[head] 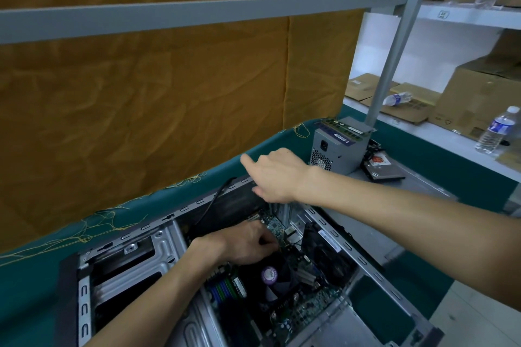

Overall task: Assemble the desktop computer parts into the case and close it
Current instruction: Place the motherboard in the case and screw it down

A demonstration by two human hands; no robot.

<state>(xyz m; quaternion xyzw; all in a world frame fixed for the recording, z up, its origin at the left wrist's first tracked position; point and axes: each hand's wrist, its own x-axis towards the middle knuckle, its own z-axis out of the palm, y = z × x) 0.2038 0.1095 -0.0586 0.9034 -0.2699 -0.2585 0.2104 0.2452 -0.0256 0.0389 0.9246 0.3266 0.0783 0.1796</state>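
Inside the case (158, 236), left hand (248, 242) pinches (fingers curled); right hand (275, 175) reaches over.

- It looked like a stockroom or repair workshop.
- Grey metal shelving (462, 15) at 2 o'clock held cardboard boxes (476, 98).
- A green-covered worktop (284, 135) carried computer parts.

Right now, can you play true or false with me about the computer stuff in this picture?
1. The case lies open. True.
2. The power supply is inside the case. False: it stands outside, on the table.
3. The left hand is down inside the case. True.
4. The right hand holds a bottle. False: it rests at the case's far edge; the bottles are on the shelves.
5. The fan has a purple sticker. True.
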